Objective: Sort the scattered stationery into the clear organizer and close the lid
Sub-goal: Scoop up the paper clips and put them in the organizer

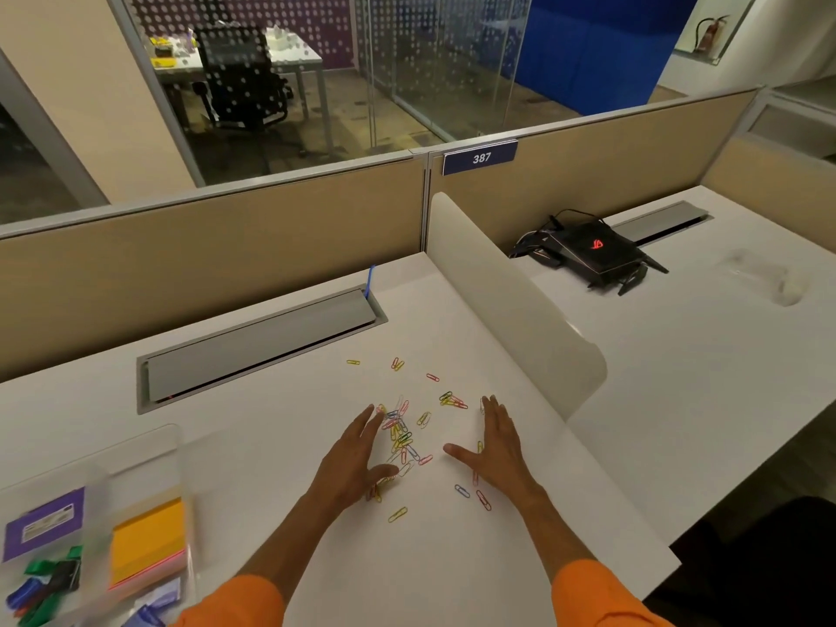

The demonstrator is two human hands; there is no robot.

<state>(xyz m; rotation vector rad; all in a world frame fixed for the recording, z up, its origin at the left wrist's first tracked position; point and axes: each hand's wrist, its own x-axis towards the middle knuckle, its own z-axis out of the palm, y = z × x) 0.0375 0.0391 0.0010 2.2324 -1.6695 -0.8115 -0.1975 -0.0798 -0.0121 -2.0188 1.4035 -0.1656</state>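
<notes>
Paper clips [402, 438] in many colours lie scattered on the white desk [271, 468], thickest in a loose heap between the two hands, with strays further back and a few nearer the person. The left hand [357, 454] lies palm down just left of the heap, its fingers [368, 420] straight and slightly spread, holding nothing; the fingertips and thumb touch the edge of the heap. The right hand [497, 441] lies palm down to the right, fingers straight and together, thumb out toward the heap, also holding nothing; a few clips lie just beside its wrist. Both sleeves are orange. The clear organizer [149, 463] sits at the lower left, well apart from the clips and somewhat blurred; inside it are orange sticky notes [149, 540], a purple packet [43, 522] and green and blue pieces [45, 581]. A grey cable flap [258, 346] is set into the desk behind the clips. A curved white divider [511, 300] stands to the right, and beyond it a black router [592, 251] rests on the neighbouring desk
</notes>
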